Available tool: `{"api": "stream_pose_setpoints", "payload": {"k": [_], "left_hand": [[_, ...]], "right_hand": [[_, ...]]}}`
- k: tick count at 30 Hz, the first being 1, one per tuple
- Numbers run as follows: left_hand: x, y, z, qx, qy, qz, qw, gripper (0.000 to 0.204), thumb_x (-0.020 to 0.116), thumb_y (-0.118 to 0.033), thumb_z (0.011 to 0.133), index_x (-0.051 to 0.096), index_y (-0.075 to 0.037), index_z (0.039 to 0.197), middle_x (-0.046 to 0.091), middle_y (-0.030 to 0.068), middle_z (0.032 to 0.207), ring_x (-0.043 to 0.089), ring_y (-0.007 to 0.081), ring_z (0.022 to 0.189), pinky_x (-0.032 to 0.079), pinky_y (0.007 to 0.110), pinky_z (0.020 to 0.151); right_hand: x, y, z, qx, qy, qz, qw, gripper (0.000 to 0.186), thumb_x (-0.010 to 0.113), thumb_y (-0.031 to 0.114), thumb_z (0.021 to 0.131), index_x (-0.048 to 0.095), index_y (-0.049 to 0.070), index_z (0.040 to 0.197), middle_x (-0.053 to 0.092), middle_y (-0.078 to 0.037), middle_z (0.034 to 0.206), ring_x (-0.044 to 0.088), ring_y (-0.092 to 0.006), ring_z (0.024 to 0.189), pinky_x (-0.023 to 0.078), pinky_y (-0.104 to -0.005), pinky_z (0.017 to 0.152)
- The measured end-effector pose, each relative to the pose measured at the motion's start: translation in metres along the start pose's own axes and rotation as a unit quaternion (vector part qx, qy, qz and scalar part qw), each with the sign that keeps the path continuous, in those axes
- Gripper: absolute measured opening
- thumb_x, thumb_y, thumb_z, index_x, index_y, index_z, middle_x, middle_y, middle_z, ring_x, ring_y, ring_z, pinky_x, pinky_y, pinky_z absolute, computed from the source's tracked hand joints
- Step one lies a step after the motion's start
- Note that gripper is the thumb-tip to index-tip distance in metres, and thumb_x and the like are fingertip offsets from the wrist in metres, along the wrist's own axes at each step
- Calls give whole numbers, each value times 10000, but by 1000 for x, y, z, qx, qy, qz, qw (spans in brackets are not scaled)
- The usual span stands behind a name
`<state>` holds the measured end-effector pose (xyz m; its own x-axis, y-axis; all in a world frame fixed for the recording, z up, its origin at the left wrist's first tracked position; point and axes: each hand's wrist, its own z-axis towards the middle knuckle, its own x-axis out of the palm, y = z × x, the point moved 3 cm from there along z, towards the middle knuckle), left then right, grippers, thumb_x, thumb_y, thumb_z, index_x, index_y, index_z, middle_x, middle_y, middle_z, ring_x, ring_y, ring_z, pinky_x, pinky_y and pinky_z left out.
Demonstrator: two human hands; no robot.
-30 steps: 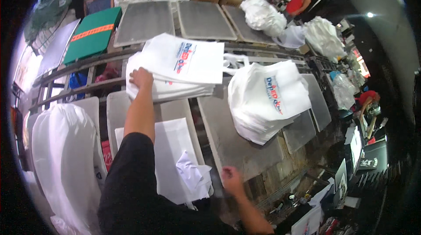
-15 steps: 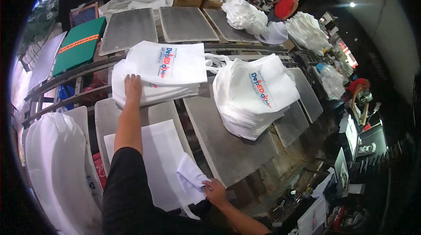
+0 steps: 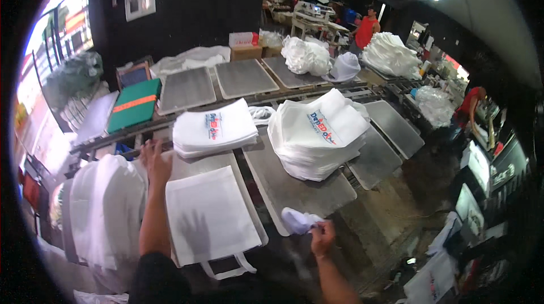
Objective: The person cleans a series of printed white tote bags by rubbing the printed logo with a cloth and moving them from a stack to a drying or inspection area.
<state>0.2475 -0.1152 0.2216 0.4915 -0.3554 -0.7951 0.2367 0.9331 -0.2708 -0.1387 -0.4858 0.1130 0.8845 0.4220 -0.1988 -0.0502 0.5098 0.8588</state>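
My left hand hovers with fingers apart, holding nothing, between a tall pile of white bags and a neat stack of printed white bags. Pinched in my right hand is a bunched white cloth, near the front end of a grey board. Between my arms a plain white tote bag lies flat on another board, its handles toward me and a hand's shadow across it. A bigger, looser stack of printed bags rests on the board to the right.
Several grey boards line the bench's far side, beside a green board with an orange stripe. White bundles sit at the back. A person in red stands far off; another bends at the right.
My left hand has come off the printed stack and moved left and down. The right hand has carried the cloth off the plain bag toward the right. The view has tilted up.
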Motion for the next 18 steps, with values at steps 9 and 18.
{"api": "stream_pose_setpoints", "payload": {"k": [9, 18], "left_hand": [[-156, 201, -174, -377, 220, 167, 884, 842, 424, -666, 885, 159, -181, 1521, 246, 227, 1521, 302, 454, 1357, 254, 662, 1049], [-180, 256, -150, -196, 97, 67, 973, 479, 400, -380, 994, 571, 23, 1187, 620, 252, 1080, 579, 432, 1032, 431, 515, 896]], "right_hand": [[-87, 9, 38, 260, -124, 504, 814, 212, 446, 153, 752, 510, 105, 949, 545, -40, 967, 551, -203, 943, 450, -357, 843], [-92, 22, 14, 296, -85, 548, 778, 127, 480, 260, 831, 557, 161, 858, 588, 1, 891, 571, -178, 893, 448, -343, 838]]}}
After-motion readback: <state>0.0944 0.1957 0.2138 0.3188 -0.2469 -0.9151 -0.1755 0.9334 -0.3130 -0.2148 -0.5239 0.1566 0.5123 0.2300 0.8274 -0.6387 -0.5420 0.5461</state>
